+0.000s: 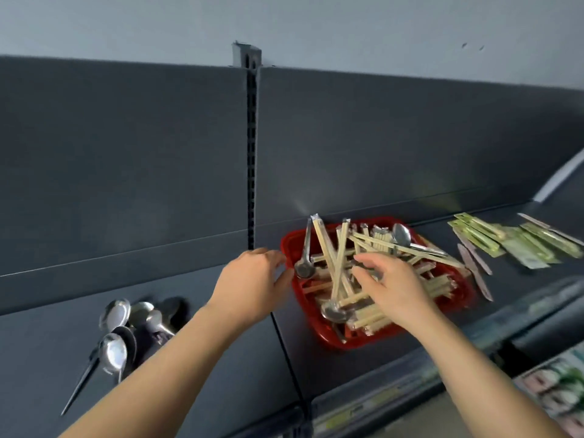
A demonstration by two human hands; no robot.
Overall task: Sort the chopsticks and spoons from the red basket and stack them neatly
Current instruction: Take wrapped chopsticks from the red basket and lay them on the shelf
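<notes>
Head view: I judge sorting partly done. Spoons [117,327] lie piled left and chopsticks [505,245] right on the shelf [47,343]; the basket [347,341] between them remains well filled. Right hand [398,289] is spread over it; left hand [252,279] is at its rim, grip unclear.

red basket [357,343]: partly hidden under right hand [401,292] | right grip: unclear among chopsticks [328,252] | lower-right packets [559,387]: blurred, edge-cropped

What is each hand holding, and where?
Left hand is at the red basket's left rim; grip unclear. Right hand reaches into the chopsticks, fingers spread, nothing clearly held.
</notes>
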